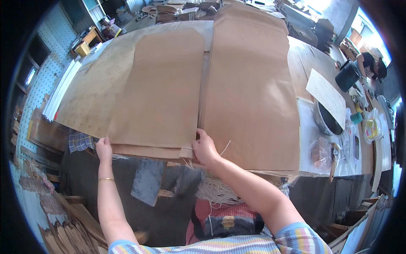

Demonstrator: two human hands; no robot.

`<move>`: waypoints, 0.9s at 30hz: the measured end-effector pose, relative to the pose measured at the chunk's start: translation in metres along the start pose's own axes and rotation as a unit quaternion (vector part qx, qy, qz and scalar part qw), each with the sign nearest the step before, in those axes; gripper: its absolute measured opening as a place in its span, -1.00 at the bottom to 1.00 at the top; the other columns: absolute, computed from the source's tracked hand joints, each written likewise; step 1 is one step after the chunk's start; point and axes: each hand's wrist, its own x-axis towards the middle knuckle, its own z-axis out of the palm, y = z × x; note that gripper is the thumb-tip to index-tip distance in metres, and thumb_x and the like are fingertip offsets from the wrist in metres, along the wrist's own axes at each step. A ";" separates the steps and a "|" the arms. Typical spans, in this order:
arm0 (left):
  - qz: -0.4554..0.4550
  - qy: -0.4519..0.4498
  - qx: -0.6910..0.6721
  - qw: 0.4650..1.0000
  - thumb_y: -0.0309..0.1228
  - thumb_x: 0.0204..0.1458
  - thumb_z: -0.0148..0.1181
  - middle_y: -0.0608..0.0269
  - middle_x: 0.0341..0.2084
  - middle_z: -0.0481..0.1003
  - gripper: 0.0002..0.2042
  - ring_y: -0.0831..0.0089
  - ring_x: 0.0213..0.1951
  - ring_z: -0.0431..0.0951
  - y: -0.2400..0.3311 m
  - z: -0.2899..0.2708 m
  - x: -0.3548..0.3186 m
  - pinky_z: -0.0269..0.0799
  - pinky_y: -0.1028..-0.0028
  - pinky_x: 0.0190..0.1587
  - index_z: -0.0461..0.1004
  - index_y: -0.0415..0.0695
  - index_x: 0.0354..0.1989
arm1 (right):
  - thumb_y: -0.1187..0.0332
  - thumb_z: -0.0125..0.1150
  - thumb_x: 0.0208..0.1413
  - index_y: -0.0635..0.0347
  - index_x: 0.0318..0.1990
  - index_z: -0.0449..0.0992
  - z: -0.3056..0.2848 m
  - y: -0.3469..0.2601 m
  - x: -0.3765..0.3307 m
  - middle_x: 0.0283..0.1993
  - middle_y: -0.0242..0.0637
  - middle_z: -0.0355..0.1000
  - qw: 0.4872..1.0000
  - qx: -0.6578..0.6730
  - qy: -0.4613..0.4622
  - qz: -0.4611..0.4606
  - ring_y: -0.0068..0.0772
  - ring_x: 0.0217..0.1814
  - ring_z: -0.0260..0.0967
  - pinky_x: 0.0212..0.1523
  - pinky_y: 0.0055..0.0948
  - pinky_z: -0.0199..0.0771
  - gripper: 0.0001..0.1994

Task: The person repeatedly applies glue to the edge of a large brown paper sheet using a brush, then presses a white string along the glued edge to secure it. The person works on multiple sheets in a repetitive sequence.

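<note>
A long brown paper sheet (165, 89), its far corners cut at a slant, lies flat on the large table. Its near edge is at the table's front, where a folded or second layer shows beneath. My left hand (104, 149) is closed on its near left corner. At the near right corner, my right hand (205, 148) is closed on the same sheet, thumb on top. Just right of that hand, a stack of brown paper (251, 97) reaches to the far side. White string ends (189, 163) poke out below my right hand.
A bundle of white strings (218, 192) hangs over a red checked cloth at my lap. On the table's right are a white board (325, 94), a dark bowl (327, 120) and a brush (334, 158). White strips (61, 91) line the left edge. A co-worker (371, 65) bends at far right.
</note>
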 end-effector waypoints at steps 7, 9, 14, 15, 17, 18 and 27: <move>0.161 0.089 0.213 0.960 -0.37 0.10 0.10 -0.01 -0.14 0.46 -0.71 0.04 -0.04 0.44 0.086 -0.011 -0.046 0.31 0.21 0.05 0.40 -0.23 -0.03 | 0.40 0.13 0.09 0.31 0.18 0.30 -0.103 -0.039 -0.091 -0.27 -0.01 0.50 0.945 -0.076 -0.305 -0.090 -0.17 -0.29 0.48 -0.23 -0.33 0.48 -0.53; 0.240 -0.001 0.094 0.966 -0.43 0.09 0.12 0.03 -0.16 0.46 -0.76 0.06 -0.06 0.44 0.149 -0.003 -0.105 0.33 0.24 0.04 0.42 -0.24 -0.09 | 0.49 0.15 0.07 0.26 0.05 0.46 -0.166 -0.027 -0.131 -0.30 -0.11 0.51 0.941 -0.118 -0.295 -0.120 -0.32 -0.32 0.47 -0.25 -0.39 0.49 -0.65; 0.456 -0.205 -0.072 0.863 -0.45 -0.16 0.36 0.02 0.00 0.42 -0.54 0.02 0.05 0.40 0.249 0.017 -0.226 0.33 0.15 0.11 0.42 -0.20 -0.02 | 0.67 0.17 -0.19 0.12 -0.14 0.58 -0.359 0.017 -0.201 -0.28 -0.15 0.48 0.829 -0.507 0.226 -0.064 -0.13 -0.27 0.47 -0.21 -0.26 0.48 -0.61; 0.474 -0.213 -0.061 0.852 -0.43 -0.20 0.38 0.02 0.03 0.39 -0.50 0.02 0.07 0.38 0.264 0.028 -0.237 0.31 0.14 0.12 0.41 -0.20 0.00 | 0.67 0.17 -0.19 0.10 -0.09 0.56 -0.394 0.018 -0.216 -0.27 -0.17 0.46 0.789 -0.565 0.238 -0.024 -0.13 -0.25 0.45 -0.20 -0.24 0.47 -0.58; 0.498 -0.223 -0.019 0.838 -0.40 -0.27 0.41 0.03 0.07 0.36 -0.42 0.02 0.11 0.34 0.286 0.047 -0.243 0.28 0.13 0.14 0.39 -0.19 0.02 | 0.64 0.18 -0.17 0.06 -0.01 0.52 -0.423 0.022 -0.231 -0.25 -0.21 0.41 0.753 -0.620 0.220 0.020 -0.14 -0.21 0.42 -0.19 -0.22 0.45 -0.53; 0.501 -0.228 0.006 0.835 -0.39 -0.31 0.43 0.04 0.08 0.34 -0.40 0.02 0.13 0.32 0.294 0.056 -0.243 0.26 0.13 0.15 0.39 -0.18 0.03 | 0.62 0.19 -0.16 0.04 0.02 0.50 -0.430 0.026 -0.235 -0.25 -0.23 0.39 0.757 -0.625 0.188 0.024 -0.15 -0.20 0.40 -0.18 -0.23 0.45 -0.51; 0.410 -0.264 0.133 0.863 -0.14 -0.42 0.47 -0.10 0.19 0.24 -0.18 -0.05 0.25 0.17 0.302 0.062 -0.227 0.11 0.13 0.26 0.32 -0.23 0.11 | 0.46 0.28 0.04 0.24 -0.24 0.58 -0.470 0.007 -0.202 -0.43 -0.36 0.49 0.874 -0.219 0.416 -0.120 -0.63 -0.46 0.38 -0.47 -0.60 0.35 -0.87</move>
